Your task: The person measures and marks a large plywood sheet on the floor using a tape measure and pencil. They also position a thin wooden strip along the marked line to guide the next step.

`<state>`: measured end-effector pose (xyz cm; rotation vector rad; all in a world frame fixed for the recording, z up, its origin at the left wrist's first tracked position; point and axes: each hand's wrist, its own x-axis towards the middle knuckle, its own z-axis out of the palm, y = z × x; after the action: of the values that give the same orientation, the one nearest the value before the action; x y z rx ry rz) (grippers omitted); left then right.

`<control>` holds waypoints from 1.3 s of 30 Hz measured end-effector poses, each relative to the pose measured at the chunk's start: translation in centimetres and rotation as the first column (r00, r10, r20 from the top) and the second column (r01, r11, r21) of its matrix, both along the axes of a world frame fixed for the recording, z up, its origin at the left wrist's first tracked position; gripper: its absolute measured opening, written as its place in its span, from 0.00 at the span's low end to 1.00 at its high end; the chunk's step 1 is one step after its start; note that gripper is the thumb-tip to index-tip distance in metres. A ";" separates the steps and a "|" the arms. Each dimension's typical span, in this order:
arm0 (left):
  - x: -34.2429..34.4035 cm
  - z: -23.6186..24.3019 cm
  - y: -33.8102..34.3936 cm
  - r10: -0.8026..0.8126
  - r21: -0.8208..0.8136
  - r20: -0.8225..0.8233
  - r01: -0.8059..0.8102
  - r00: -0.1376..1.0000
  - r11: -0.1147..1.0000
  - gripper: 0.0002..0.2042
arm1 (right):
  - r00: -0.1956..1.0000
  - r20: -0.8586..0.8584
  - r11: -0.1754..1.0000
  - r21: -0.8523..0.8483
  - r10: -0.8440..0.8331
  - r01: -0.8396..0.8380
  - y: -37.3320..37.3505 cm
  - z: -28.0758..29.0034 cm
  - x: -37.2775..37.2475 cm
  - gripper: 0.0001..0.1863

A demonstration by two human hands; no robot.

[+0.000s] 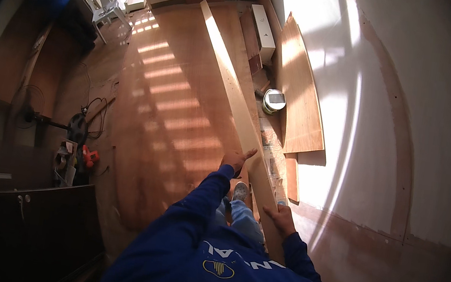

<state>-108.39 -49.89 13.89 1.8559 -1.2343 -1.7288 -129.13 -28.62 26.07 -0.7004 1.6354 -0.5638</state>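
Observation:
A long pale wooden board (234, 93) stretches from beside my body to the far end of the room, in front of me. My left hand (237, 160) grips its left edge, the thumb lying across the upper face. Closer to my body, my right hand (281, 221) holds the right edge, thumb on top; the fingers underneath are hidden. Beneath the board lies a large brown plywood sheet (149, 147), striped with sunlight. I cannot tell whether the board's far end touches it.
Right of the board stand a round paint tub (273, 102), a white box (262, 31) and a leaning plywood panel (301, 94). A pedestal fan (55, 121) and a dark cabinet (34, 229) are at the left. A white plastic chair (106, 7) stands far left.

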 end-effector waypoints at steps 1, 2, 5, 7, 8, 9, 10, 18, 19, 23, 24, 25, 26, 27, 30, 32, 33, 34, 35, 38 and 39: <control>2.1 0.4 -1.6 -0.036 -0.028 0.092 0.039 0.995 0.999 0.31 | 0.995 0.097 1.000 -0.026 0.006 -0.004 -3.1 -0.5 0.3 0.18; 4.0 1.0 -2.1 -0.053 -0.041 0.172 0.061 0.984 0.997 0.31 | 0.992 0.047 0.993 -0.023 0.113 -0.112 -6.3 -1.1 0.4 0.19; 9.0 3.2 0.0 0.197 0.115 -0.109 -0.184 0.974 0.976 0.29 | 0.948 0.318 0.993 0.103 0.016 -0.051 -14.8 -3.4 2.4 0.20; 11.4 4.8 3.7 0.089 0.080 -0.111 -0.080 0.990 0.994 0.29 | 0.956 0.283 0.989 0.099 0.082 -0.114 -17.9 -4.7 4.0 0.21; 12.1 5.5 6.0 0.037 0.071 -0.106 -0.029 0.994 0.997 0.29 | 0.976 0.083 0.980 -0.040 0.200 -0.197 -19.2 -5.4 5.2 0.21; 12.4 6.0 8.1 0.034 0.114 -0.138 -0.018 0.990 0.993 0.28 | 0.951 -0.147 0.955 -0.079 0.272 -0.286 -20.6 -5.8 6.3 0.22; 12.4 6.5 10.6 0.031 0.165 -0.151 -0.006 0.988 0.986 0.27 | 0.954 -0.101 0.956 -0.056 0.282 -0.289 -22.1 -6.0 7.0 0.33; 5.0 10.2 25.8 0.142 0.217 -0.545 -0.025 0.827 0.976 0.27 | 0.936 0.061 0.916 -0.237 0.346 -0.323 -31.7 -13.4 12.3 0.28; 4.5 10.8 26.8 0.136 0.215 -0.592 -0.007 0.794 0.977 0.27 | 0.926 -0.024 0.903 -0.212 0.378 -0.374 -32.8 -15.4 13.1 0.26; 5.7 14.7 29.0 0.544 0.508 -0.601 -0.245 0.586 0.826 0.24 | 0.687 -0.251 0.576 -0.394 0.682 -0.716 -34.9 -18.0 16.3 0.16; 6.5 16.1 29.4 0.537 0.447 -0.576 -0.313 0.617 0.838 0.24 | 0.801 0.084 0.771 -0.344 0.593 -0.535 -34.7 -17.1 17.5 0.14; 7.8 17.6 29.8 0.450 0.303 -0.597 -0.333 0.664 0.893 0.23 | 0.826 0.390 0.913 -0.201 0.408 -0.356 -34.1 -15.6 18.7 0.12; 9.1 19.3 30.2 0.379 0.182 -0.610 -0.343 0.696 0.922 0.22 | 0.819 0.425 0.923 -0.190 0.385 -0.335 -33.2 -13.7 19.9 0.12; 10.2 21.0 30.5 0.385 0.126 -0.656 -0.409 0.650 0.904 0.19 | 0.808 0.456 0.928 -0.185 0.373 -0.324 -32.7 -11.5 21.2 0.13; 13.0 25.8 30.8 0.476 0.049 -0.626 -0.577 0.618 0.815 0.19 | 0.782 0.497 0.927 -0.215 0.376 -0.309 -31.6 -5.8 25.9 0.12; 14.6 28.4 30.4 0.531 0.110 -0.659 -0.631 0.532 0.768 0.19 | 0.796 0.527 0.952 -0.226 0.298 -0.207 -30.9 -3.3 28.0 0.12; 15.6 29.8 30.5 0.561 0.149 -0.669 -0.650 0.488 0.745 0.19 | 0.822 0.496 0.955 -0.233 0.280 -0.185 -30.8 -1.9 28.8 0.12; 16.4 30.9 30.1 0.535 0.096 -0.672 -0.656 0.512 0.748 0.19 | 0.803 0.538 0.959 -0.244 0.257 -0.144 -30.5 -0.5 29.3 0.13; 17.2 31.9 29.5 0.508 0.039 -0.674 -0.661 0.537 0.750 0.19 | 0.833 0.120 0.715 -0.588 0.540 -0.379 -29.8 1.0 29.3 0.15; 18.8 35.3 27.2 0.442 -0.085 -0.691 -0.671 0.573 0.737 0.17 | 0.899 0.165 0.778 -0.578 0.406 -0.245 -29.1 6.1 30.9 0.18; 19.1 36.5 26.5 0.416 -0.124 -0.698 -0.670 0.583 0.732 0.17 | 0.859 0.438 0.900 -0.432 0.266 -0.058 -29.0 7.8 31.3 0.18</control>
<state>-89.32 -23.36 50.43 1.0850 -0.5450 -1.4160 -97.81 -57.64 33.86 -0.9069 0.9753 -0.8889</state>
